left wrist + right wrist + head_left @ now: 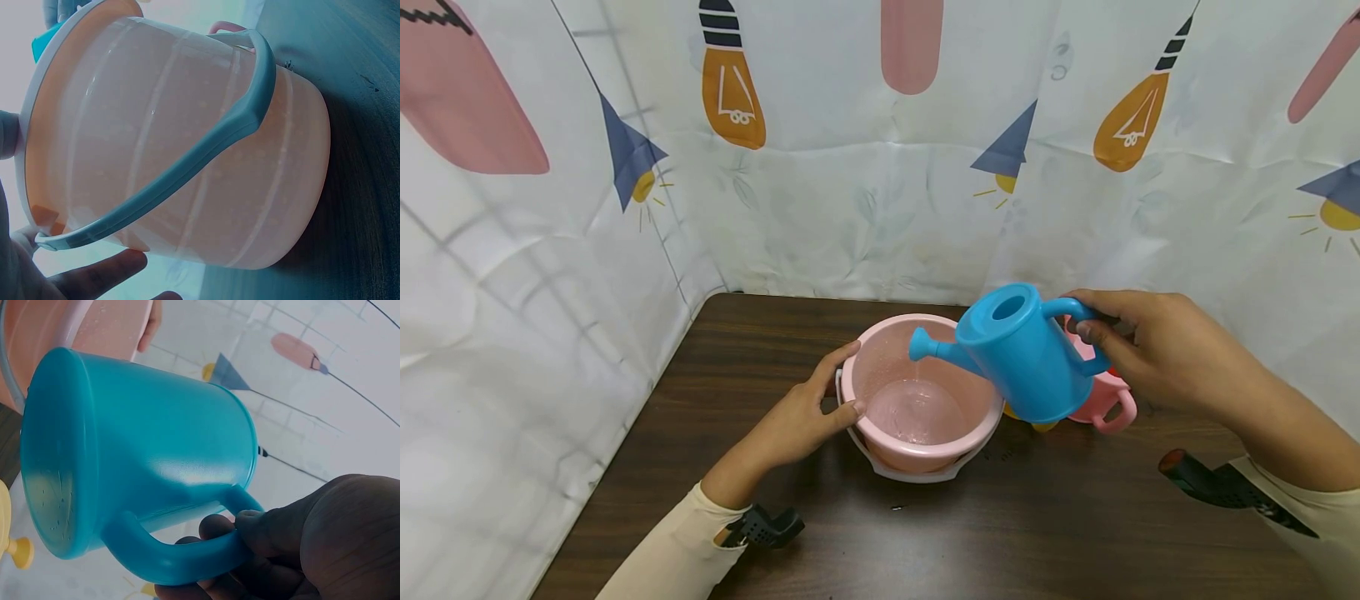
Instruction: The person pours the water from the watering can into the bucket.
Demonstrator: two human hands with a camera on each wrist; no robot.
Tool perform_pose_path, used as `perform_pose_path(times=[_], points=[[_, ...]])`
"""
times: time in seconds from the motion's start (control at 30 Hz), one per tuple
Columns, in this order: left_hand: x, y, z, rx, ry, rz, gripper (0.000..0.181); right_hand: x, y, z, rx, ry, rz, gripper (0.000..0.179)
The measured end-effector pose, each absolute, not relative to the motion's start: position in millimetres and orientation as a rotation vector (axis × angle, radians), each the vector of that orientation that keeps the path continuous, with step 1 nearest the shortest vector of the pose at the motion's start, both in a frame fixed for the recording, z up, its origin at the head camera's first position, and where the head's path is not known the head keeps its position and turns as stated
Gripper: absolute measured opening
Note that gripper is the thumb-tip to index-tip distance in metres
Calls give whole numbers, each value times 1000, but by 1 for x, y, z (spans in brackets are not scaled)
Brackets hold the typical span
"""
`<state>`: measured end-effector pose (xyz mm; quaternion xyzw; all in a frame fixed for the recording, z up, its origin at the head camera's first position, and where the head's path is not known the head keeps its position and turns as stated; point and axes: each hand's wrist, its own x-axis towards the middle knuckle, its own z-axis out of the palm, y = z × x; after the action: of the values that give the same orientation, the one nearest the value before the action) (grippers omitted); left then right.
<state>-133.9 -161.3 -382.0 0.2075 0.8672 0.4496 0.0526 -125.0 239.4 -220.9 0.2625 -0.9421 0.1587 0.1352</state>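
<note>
My right hand grips the handle of a blue watering can, which is tilted with its spout to the left. The spout's rose hangs over a pink bucket, and a thin trickle of water falls into the shallow water inside. My left hand rests against the bucket's left side, thumb and fingers spread along the rim. In the left wrist view a grey handle hangs down the bucket's outside. The right wrist view shows fingers and thumb wrapped round the can's handle.
A pink cup-like vessel with a handle stands behind the watering can, partly hidden. Something yellow sits beside it, mostly covered. The dark wooden table meets a printed white curtain at the back and left.
</note>
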Motion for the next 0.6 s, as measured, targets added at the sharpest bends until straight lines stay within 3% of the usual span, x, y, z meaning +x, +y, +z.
perform_pose_path(times=[0.6], points=[[-133, -161, -381, 641, 2635, 1370, 78, -125, 240, -220, 788, -2710, 464, 42]])
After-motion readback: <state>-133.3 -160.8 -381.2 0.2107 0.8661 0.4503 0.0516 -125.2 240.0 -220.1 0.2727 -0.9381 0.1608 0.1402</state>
